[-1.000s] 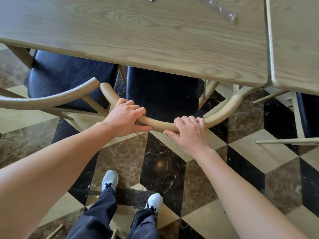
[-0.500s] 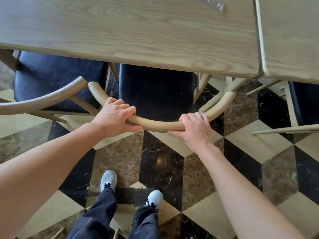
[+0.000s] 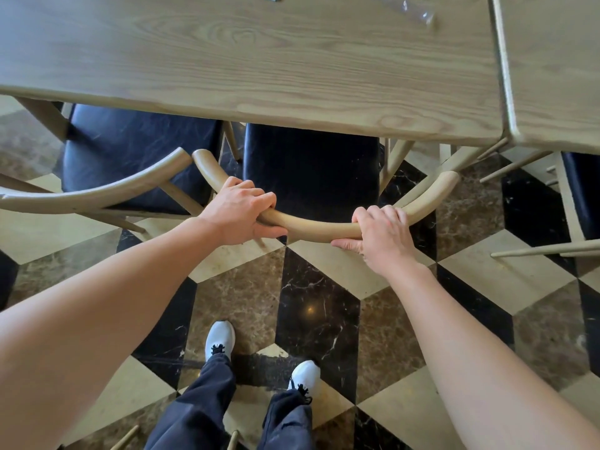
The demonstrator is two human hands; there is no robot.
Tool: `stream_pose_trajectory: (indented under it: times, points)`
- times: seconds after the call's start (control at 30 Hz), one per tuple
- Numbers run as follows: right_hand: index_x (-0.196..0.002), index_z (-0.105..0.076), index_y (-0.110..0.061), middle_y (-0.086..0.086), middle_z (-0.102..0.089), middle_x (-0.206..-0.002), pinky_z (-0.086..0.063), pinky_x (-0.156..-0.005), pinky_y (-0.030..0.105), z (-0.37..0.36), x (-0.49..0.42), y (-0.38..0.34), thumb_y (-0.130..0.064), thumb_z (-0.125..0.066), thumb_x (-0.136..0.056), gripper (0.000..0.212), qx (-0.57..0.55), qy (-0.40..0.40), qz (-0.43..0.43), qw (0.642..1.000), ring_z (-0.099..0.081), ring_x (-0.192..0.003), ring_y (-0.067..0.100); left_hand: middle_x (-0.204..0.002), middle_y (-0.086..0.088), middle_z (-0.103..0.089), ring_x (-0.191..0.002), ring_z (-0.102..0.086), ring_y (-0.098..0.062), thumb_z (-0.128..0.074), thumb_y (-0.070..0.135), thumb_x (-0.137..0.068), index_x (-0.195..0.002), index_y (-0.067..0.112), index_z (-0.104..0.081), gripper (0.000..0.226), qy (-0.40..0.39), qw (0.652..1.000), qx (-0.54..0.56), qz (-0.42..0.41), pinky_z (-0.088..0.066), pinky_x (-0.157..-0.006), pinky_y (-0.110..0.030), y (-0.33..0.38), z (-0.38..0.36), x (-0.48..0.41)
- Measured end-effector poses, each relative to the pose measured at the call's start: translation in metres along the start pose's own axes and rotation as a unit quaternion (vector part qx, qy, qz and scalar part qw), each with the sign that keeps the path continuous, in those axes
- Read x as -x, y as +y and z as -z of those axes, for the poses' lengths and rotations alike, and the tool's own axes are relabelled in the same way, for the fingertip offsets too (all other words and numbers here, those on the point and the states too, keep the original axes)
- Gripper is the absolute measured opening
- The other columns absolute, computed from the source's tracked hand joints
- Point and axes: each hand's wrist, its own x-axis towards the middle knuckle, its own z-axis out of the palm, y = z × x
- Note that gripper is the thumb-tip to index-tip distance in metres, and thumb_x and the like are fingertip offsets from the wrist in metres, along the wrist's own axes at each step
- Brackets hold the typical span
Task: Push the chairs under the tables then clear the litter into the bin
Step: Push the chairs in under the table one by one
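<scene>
Wooden chair back [image 3: 318, 229] runs nine to three; left hand [image 3: 238, 216] and right hand [image 3: 380, 233] grip it, worktop [image 3: 292, 60] at twelve.

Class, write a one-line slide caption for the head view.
Left hand and right hand grip the curved chair back, dark seat partly under the table.

The head view looks steeply down, close over both hands.

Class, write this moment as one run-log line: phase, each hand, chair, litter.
phase: chair push | left hand: grips chair backrest | right hand: grips backrest | seat: partly under table | litter: clear wrapper on table
</scene>
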Motion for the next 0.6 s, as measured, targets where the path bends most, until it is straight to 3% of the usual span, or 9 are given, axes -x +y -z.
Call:
stream_pose_trajectory:
  times: [0.2,0.33,0.43,0.53,0.6]
  points:
    - [-0.119,-0.053,-0.022,0.003,-0.061,-0.120,-0.028,-0.115,0.048,0.010,0.008,-0.013,-0.073,-0.049,-0.086,0.061,0.023,-0.036,-0.023,0.999,-0.053,-0.117,0.025,-0.097,0.007,-0.060,-0.093,-0.049,-0.018,-0.039,0.078,-0.087,-0.106,0.029,-0.055,0.055,-0.086,0.995,-0.024,0.043,-0.036,-0.098,-0.038,0.011,0.014,0.002]
    - [-0.137,-0.049,-0.023,0.003,-0.053,-0.139,-0.019,-0.120,0.052,0.024,0.017,-0.029,-0.064,-0.053,-0.092,0.061,0.013,-0.072,-0.069,0.995,-0.041,-0.135,0.025,-0.113,0.001,-0.061,-0.109,-0.052,-0.024,-0.046,0.066,-0.092,-0.117,0.023,-0.057,0.051,-0.068,0.992,-0.055,0.091,-0.033,-0.109,-0.042,0.034,0.019,0.012]
    - [-0.145,-0.042,-0.022,0.004,-0.045,-0.148,-0.025,-0.117,0.054,0.040,0.028,-0.049,-0.050,-0.057,-0.096,0.059,-0.007,-0.101,-0.102,0.990,-0.031,-0.143,0.026,-0.126,-0.003,-0.055,-0.122,-0.044,-0.026,-0.053,0.050,-0.093,-0.128,0.020,-0.052,0.046,-0.069,0.992,-0.002,0.105,-0.038,-0.107,-0.045,0.052,0.027,0.027]
    - [-0.139,-0.049,-0.021,0.005,-0.053,-0.134,-0.045,-0.105,0.047,0.070,0.042,-0.077,-0.041,-0.060,-0.097,0.047,-0.033,-0.117,-0.124,0.985,-0.049,-0.127,0.025,-0.127,-0.003,-0.053,-0.122,-0.045,-0.025,-0.057,0.037,-0.095,-0.129,0.019,-0.052,0.039,-0.092,0.983,0.092,0.129,-0.052,-0.095,-0.047,0.062,0.060,0.043]
    - [-0.127,-0.059,-0.021,0.001,-0.061,-0.110,-0.057,-0.086,0.037,0.094,0.053,-0.099,-0.036,-0.061,-0.097,0.033,-0.064,-0.127,-0.142,0.980,-0.063,-0.099,0.018,-0.113,-0.002,-0.060,-0.103,-0.059,-0.023,-0.055,0.034,-0.097,-0.121,0.019,-0.059,0.028,-0.106,0.978,0.108,0.146,-0.058,-0.083,-0.044,0.064,0.090,0.055]
